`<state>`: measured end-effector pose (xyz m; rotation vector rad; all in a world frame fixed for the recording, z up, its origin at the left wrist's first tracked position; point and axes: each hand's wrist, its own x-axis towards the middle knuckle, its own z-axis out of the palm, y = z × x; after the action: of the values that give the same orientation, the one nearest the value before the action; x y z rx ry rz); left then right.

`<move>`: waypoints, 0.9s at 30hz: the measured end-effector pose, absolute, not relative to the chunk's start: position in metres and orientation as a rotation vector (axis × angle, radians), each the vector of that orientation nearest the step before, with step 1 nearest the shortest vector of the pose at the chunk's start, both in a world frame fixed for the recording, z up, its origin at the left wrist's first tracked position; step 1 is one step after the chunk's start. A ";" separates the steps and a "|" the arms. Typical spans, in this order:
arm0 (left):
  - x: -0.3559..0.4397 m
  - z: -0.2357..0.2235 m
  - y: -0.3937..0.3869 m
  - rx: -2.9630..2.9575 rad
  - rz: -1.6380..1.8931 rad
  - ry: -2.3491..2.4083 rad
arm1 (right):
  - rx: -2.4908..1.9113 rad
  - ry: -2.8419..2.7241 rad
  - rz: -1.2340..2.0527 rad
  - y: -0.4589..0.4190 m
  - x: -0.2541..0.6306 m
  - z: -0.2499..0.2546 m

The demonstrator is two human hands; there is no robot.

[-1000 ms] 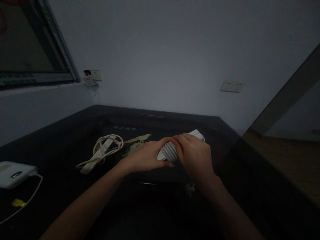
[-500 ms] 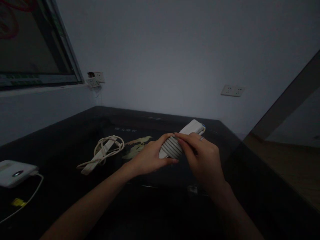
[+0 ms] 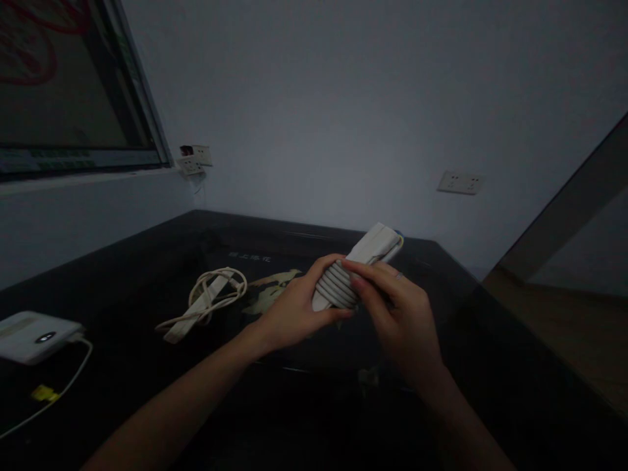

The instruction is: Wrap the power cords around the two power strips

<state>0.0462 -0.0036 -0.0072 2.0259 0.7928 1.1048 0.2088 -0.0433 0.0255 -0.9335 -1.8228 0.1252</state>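
Observation:
A white power strip (image 3: 366, 252) with its cord wound in tight turns around its lower end is held above the dark table (image 3: 147, 261). My left hand (image 3: 297, 307) grips the wound end from below and the left. My right hand (image 3: 397, 314) closes over the cord turns from the right, fingertips pressed on the coils. The strip's far end points up and away from me, tilted. The room is dim.
A second pale power strip with a loosely looped cord (image 3: 209, 301) lies on the table to the left. At the left edge sits a white power bank (image 3: 34, 335) with a cable and yellow tag. Wall sockets (image 3: 460, 182) are behind; a window (image 3: 63, 98) is at left.
Both hands have raised the wound power strip off the table and tilted its far end upward. The view has shifted slightly right.

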 end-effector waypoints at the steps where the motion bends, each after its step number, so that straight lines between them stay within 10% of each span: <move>1: 0.045 -0.006 -0.003 1.978 1.134 0.785 | -0.950 -1.797 0.171 -0.045 0.209 0.027; 27: 0.034 -0.004 -0.011 1.181 0.822 0.021 | -0.628 -2.034 0.828 0.000 0.268 0.024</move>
<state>0.0344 -0.0110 -0.0037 1.1812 0.0207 0.8223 0.2681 -0.0002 0.0244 -0.6281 -2.0338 0.8278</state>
